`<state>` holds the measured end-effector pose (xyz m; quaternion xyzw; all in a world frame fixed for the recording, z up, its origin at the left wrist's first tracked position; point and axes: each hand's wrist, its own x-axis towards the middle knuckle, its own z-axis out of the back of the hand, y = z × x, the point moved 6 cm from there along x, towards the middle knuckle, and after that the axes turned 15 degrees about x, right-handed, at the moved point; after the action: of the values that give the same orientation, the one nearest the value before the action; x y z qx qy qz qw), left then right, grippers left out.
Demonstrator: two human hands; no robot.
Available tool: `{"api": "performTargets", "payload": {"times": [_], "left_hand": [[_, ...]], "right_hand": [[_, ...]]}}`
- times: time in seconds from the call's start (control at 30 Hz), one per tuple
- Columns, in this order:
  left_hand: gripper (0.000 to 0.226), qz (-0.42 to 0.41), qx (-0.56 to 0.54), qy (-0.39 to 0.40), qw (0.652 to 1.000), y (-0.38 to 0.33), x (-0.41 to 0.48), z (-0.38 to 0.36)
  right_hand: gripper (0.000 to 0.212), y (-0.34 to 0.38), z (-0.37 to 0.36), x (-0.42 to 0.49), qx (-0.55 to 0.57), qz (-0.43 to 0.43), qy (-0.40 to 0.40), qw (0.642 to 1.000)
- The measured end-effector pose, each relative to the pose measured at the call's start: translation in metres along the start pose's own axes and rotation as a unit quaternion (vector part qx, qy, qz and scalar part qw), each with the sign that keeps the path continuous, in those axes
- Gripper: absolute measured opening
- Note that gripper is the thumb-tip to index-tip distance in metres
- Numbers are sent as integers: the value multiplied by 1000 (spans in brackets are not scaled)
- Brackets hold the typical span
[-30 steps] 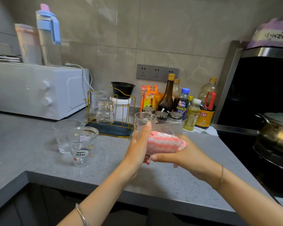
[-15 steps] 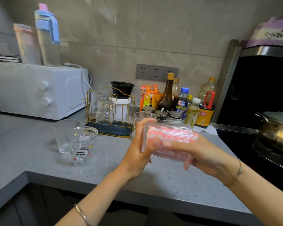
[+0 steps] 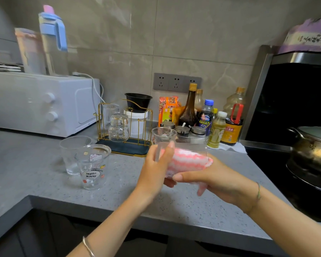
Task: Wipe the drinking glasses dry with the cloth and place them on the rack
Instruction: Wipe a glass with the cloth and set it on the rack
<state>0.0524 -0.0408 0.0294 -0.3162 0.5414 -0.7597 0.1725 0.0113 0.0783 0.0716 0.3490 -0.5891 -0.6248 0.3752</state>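
A clear drinking glass (image 3: 183,149) lies on its side above the counter, between my hands. My left hand (image 3: 156,169) grips its left end with the fingers curled round it. A pink and white cloth (image 3: 185,162) is stuffed inside the glass, and my right hand (image 3: 217,182) holds the cloth where it comes out at the right, thumb along the glass's underside. The gold wire rack (image 3: 100,115) with a dark tray stands behind, with two glasses (image 3: 119,127) upside down on it. Another clear glass (image 3: 162,136) stands upright just behind my left hand.
A Hello Kitty glass (image 3: 93,167) and a plain glass (image 3: 72,154) stand left on the grey counter (image 3: 119,197). A white microwave (image 3: 41,102) is at the back left, bottles and jars (image 3: 208,119) behind the hands, a stove with a metal pot (image 3: 313,151) to the right.
The glass with the cloth inside has turned between my hands and sunk slightly. My right wrist has rolled and my left fingers have shifted on the glass. The other glasses have stayed put.
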Motion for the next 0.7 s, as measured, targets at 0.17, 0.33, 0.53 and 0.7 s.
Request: {"api": "performTargets", "payload": {"times": [0.17, 0.33, 0.53, 0.7], "left_hand": [[58, -136, 49, 14, 989, -17, -10, 6], [74, -198, 34, 43, 979, -22, -11, 6], [64, 5, -19, 175, 984, -4, -6, -7], [112, 93, -6, 132, 987, 13, 2, -8]], "right_hand": [[17, 2, -1, -6, 160, -51, 10, 986], [10, 7, 7, -7, 128, -53, -1, 990], [40, 1, 17, 3, 35, -12, -14, 999], [37, -2, 9, 6, -12, -1, -6, 1000]]}}
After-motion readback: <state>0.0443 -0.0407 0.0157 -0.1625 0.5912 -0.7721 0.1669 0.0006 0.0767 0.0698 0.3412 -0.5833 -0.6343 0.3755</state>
